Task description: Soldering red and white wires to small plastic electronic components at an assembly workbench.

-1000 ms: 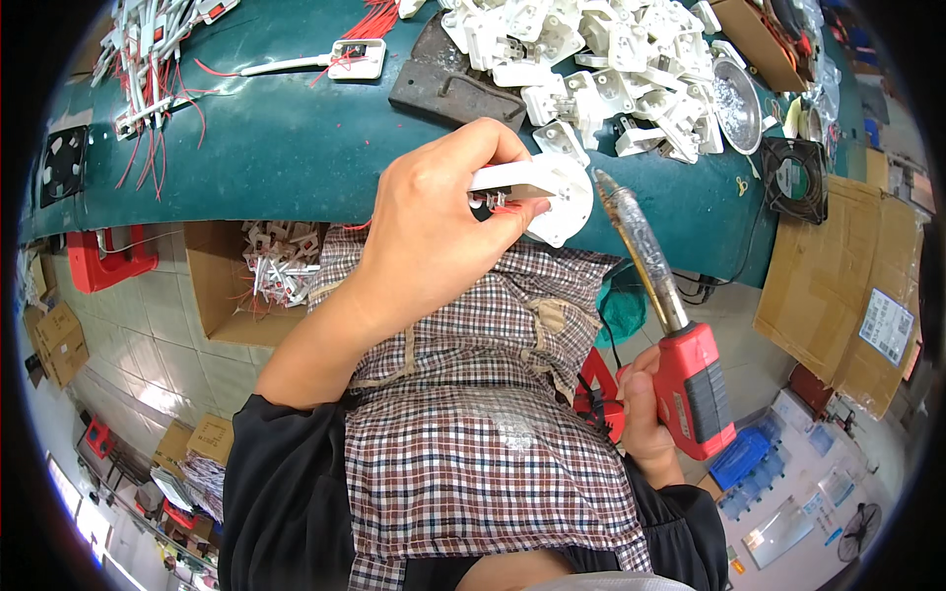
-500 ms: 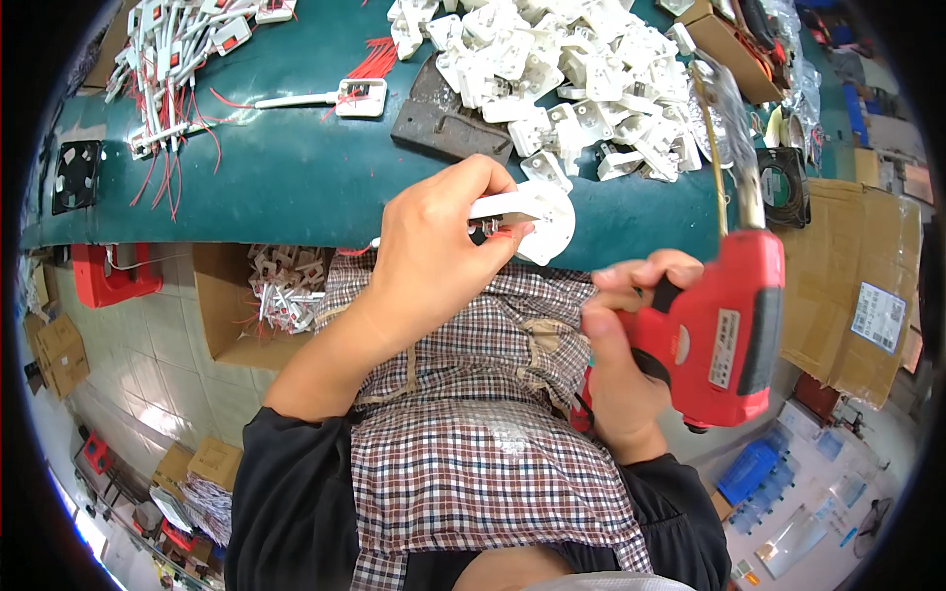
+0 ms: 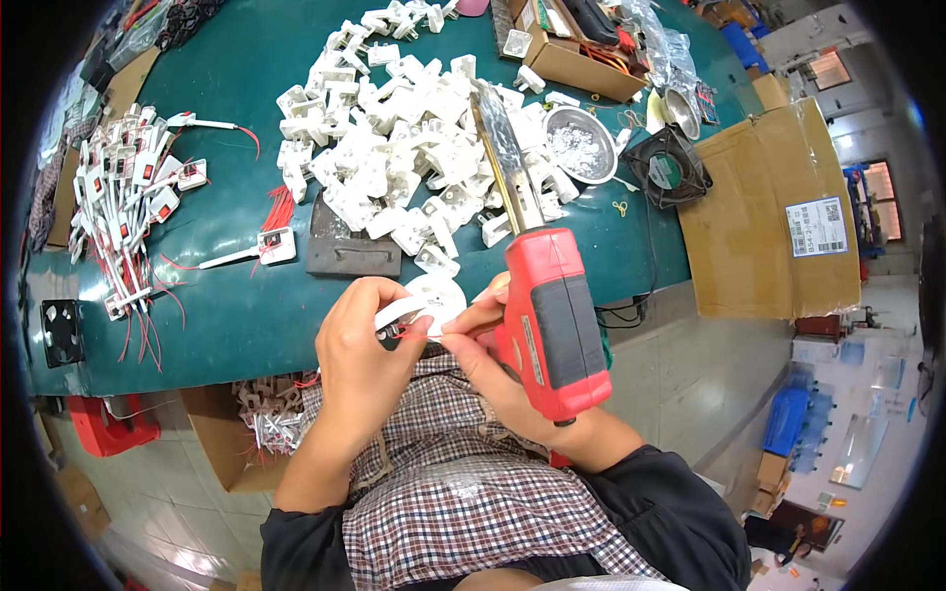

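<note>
My left hand [image 3: 357,340] is closed round a white plastic part with a round disc face [image 3: 439,298], held above my lap at the table's front edge. Metal contacts and a thin red wire [image 3: 422,336] show at its near side. My right hand [image 3: 493,369] grips a red and black soldering gun [image 3: 544,330], its long metal barrel and thin brass tube angled away over the table. The thumb and fingertips of that hand meet beside the disc, at the end of the red wire. Whether they pinch the wire is hard to make out.
White plastic housings [image 3: 394,148] lie heaped on the green table. Left of them are switch assemblies [image 3: 128,197] with red wires, and a dark metal block [image 3: 350,246]. A metal bowl [image 3: 581,145], a fan [image 3: 668,165] and a cardboard box [image 3: 769,217] stand right; an open carton [image 3: 222,433] sits below.
My right hand has brought the soldering gun left, up to the white part, and its fingertips now meet near the red wire. The view has shifted, showing more of the table.
</note>
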Demonstrator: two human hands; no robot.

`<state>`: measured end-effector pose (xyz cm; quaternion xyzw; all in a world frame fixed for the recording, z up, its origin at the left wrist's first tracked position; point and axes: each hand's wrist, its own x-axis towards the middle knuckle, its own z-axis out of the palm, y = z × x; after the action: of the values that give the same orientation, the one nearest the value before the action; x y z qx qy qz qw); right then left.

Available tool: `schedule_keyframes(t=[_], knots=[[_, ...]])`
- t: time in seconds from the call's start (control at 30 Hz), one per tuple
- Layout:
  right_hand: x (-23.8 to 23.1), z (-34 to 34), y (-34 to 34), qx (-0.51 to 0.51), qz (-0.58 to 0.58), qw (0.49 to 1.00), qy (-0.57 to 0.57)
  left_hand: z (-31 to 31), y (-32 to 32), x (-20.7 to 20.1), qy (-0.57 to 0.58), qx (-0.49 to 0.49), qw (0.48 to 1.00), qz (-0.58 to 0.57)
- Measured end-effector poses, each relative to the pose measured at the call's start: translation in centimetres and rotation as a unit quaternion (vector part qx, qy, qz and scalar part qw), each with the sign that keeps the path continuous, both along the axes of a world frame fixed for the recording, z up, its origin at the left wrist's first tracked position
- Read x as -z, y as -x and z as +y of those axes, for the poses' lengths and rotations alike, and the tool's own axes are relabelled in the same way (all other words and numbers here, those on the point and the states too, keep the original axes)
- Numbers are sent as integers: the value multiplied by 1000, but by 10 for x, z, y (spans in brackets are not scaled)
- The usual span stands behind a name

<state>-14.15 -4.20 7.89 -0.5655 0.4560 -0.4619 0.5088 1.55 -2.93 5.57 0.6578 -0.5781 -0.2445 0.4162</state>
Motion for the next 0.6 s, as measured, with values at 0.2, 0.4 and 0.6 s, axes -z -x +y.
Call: schedule_keyframes(t=[0.2, 0.4, 0.6], knots=[[36, -11, 19, 16, 82, 992, 96, 2, -14, 3, -7, 93, 987, 133], [44, -16, 20, -35, 106, 984, 137, -1, -1, 6, 127, 25, 990, 59], [50, -10, 16, 23, 39, 995, 89, 5, 0, -2, 72, 52, 996, -1]])
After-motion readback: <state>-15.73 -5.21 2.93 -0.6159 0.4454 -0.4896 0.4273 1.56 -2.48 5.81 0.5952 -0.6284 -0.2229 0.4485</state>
